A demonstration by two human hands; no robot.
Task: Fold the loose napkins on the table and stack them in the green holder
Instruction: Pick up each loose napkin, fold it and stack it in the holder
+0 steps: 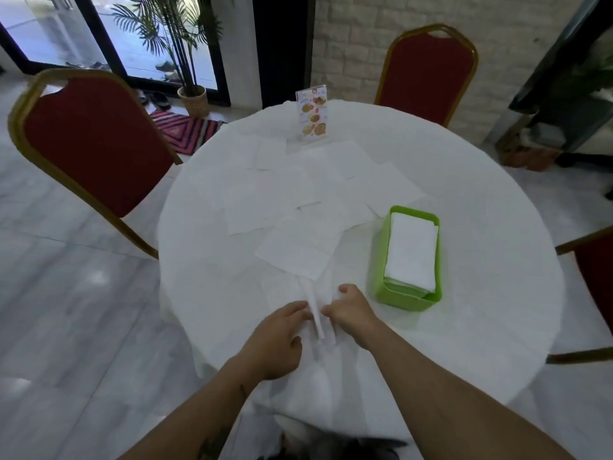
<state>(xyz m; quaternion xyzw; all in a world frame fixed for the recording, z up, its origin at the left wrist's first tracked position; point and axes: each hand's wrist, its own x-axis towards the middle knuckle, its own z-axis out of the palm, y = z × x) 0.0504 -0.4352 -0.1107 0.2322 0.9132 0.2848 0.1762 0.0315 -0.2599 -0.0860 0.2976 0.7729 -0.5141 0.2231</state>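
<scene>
Left hand (277, 340) and right hand (351, 310) pinch napkin (316, 318) at 6 o'clock, holder (409, 260) at 3, half-full

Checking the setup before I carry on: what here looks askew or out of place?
Nothing damaged or spilled. The loose napkins lie scattered and overlapping at odd angles across the table, still unfolded. The stack in the green holder sits slightly fanned, not square. Both hands pinch one napkin.

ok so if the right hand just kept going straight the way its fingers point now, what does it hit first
The right hand points left, toward the napkin it is pinching, with the left hand just beyond. So it would likely push into that raised napkin fold first, then the left hand's fingers, though depth is hard to judge.
</scene>
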